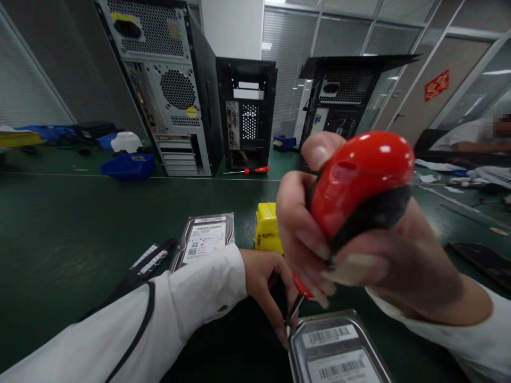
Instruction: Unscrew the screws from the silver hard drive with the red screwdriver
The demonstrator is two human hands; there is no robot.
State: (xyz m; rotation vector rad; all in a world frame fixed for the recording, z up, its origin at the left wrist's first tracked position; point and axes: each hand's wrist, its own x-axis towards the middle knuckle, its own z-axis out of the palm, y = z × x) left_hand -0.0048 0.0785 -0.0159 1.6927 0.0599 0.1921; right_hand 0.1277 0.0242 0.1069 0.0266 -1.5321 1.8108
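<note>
1. Near me on the green table (72, 234), a metal hard drive (337, 348) lies flat, label side up, just ahead of the person and a little to the right.
2. The right hand (353, 266) is wrapped firmly round the fat red-and-black handle of a screwdriver (365, 175), whose shaft slants down to the drive's far left corner.
3. The left hand (263, 279) has thumb and fingers drawn in round the shaft's lower end, right by that corner; whether they pinch the shaft, a small part or the drive's edge, I can't tell.
4. I'd expect the drive to be stiff, fairly heavy for its size and smooth enough to slide; it probably dislikes knocks. The long side edges look the safest hold.
5. The screwdriver should be rigid and light, its bulbous handle easy to grip, though its glossy shell may slip in a damp palm.
6. The drive's near end runs out of sight below. The right hand hides most of the shaft and part of a yellow bin (266, 226); the tip is lost among the fingers.
7. A second drive (207, 236) lies beyond the left sleeve (207, 287), partly covered by it.
</note>
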